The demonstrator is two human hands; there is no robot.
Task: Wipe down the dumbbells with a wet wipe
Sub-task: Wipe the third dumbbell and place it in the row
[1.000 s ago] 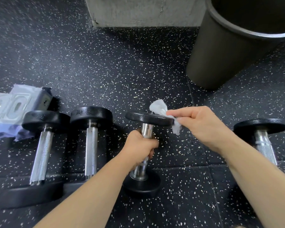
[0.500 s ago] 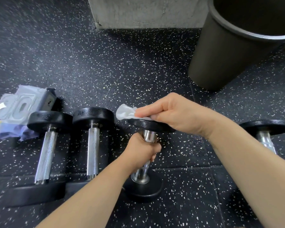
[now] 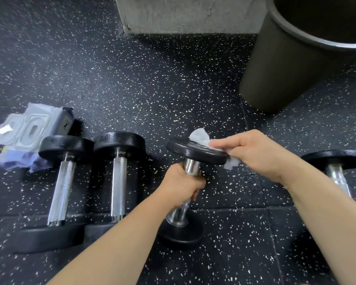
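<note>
A black dumbbell (image 3: 193,152) with a chrome handle stands tilted on its lower head in the middle of the floor. My left hand (image 3: 180,185) grips its handle just under the upper head. My right hand (image 3: 253,153) presses a crumpled white wet wipe (image 3: 200,137) onto the top and right rim of that upper head. Two more dumbbells (image 3: 63,188) (image 3: 118,173) lie side by side to the left. Another dumbbell (image 3: 337,161) sits at the right, partly hidden behind my right forearm.
A pack of wet wipes (image 3: 29,130) lies at the far left on blue cloth-like material. A large black bin (image 3: 292,64) stands at the upper right. A concrete block (image 3: 189,15) sits at the back. The floor is speckled black rubber matting.
My right hand has slid the wipe from the left side of the upper head back to its right rim. My left hand keeps its grip on the handle.
</note>
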